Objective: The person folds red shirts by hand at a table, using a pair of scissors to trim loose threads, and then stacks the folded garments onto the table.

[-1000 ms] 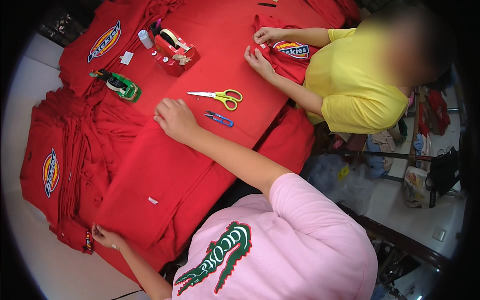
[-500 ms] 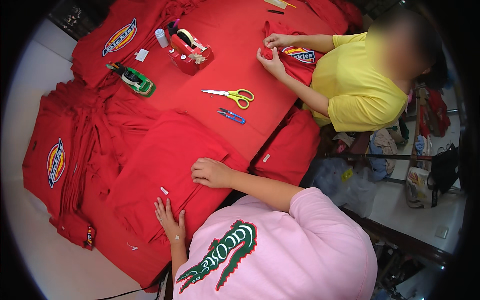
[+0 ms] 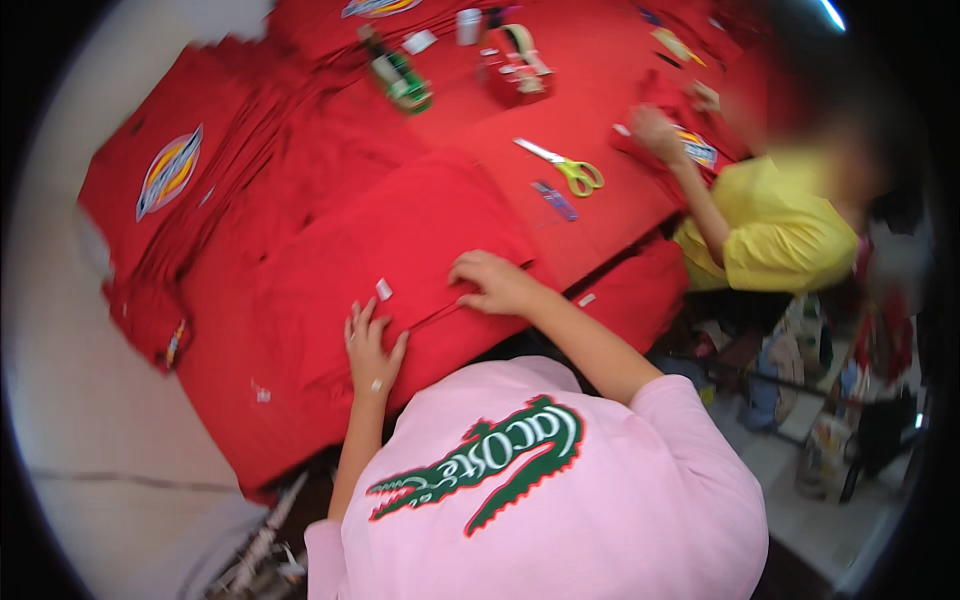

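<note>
A folded red garment [image 3: 400, 230] lies in front of me on a stack of red cloth. My left hand [image 3: 370, 350] rests on its near part with the fingers spread, just below a small white label [image 3: 384, 289]. Further right, my right hand [image 3: 492, 283] is on the same garment by a fold line, thumb and fingers bent and apart. Neither hand visibly grips anything. Beyond them lie yellow-handled scissors [image 3: 575, 172] and blue thread snips [image 3: 555, 200]. The picture is somewhat blurred.
Piled red shirts [image 3: 215, 130] spread along the left. A green tape dispenser [image 3: 400, 82], a red tape dispenser [image 3: 515, 65] and a white bottle [image 3: 468, 27] stand at the back. At right, a person in yellow [image 3: 780, 215] handles another red garment [image 3: 690, 150].
The whole view has shifted, so the table things sit further right and higher. My hands stay on the garment; the right hand's fingers have spread. The co-worker's hands have moved apart.
</note>
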Motion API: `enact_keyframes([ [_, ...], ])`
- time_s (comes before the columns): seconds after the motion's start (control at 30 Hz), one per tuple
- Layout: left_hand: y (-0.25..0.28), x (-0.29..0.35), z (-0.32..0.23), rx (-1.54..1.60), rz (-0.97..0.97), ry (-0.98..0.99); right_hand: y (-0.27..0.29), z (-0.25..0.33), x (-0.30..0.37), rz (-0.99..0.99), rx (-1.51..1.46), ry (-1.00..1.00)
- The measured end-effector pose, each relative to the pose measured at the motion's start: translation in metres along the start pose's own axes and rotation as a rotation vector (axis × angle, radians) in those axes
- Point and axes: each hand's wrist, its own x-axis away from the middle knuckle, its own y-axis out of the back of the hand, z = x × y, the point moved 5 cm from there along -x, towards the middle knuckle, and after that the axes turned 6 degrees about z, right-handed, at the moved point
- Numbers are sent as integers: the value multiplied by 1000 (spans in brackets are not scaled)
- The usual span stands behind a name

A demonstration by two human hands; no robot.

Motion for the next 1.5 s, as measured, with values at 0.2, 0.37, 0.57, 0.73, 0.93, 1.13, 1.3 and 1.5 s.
enact_keyframes([
  [0.2,-5,8,5,-5,-95,56,-3,-13,3,49,-25,-189],
  [0.37,7,6,-22,20,-169,83,1,16,-5,8,161,-122],
  [0.57,30,18,-111,312,-81,99,-16,68,6,-40,340,58],
  [0.73,69,4,-190,1053,380,138,6,33,1,-409,463,-108],
  [0.93,234,37,-230,1520,-42,-228,69,30,6,-455,133,-328],
  [1.13,293,80,-187,1516,-882,40,35,34,26,34,-541,-299],
  [1.3,241,41,-163,669,-506,261,14,129,37,547,-1164,-329],
  [1.5,130,42,-121,1273,-269,184,73,295,-18,662,-1875,13],
])
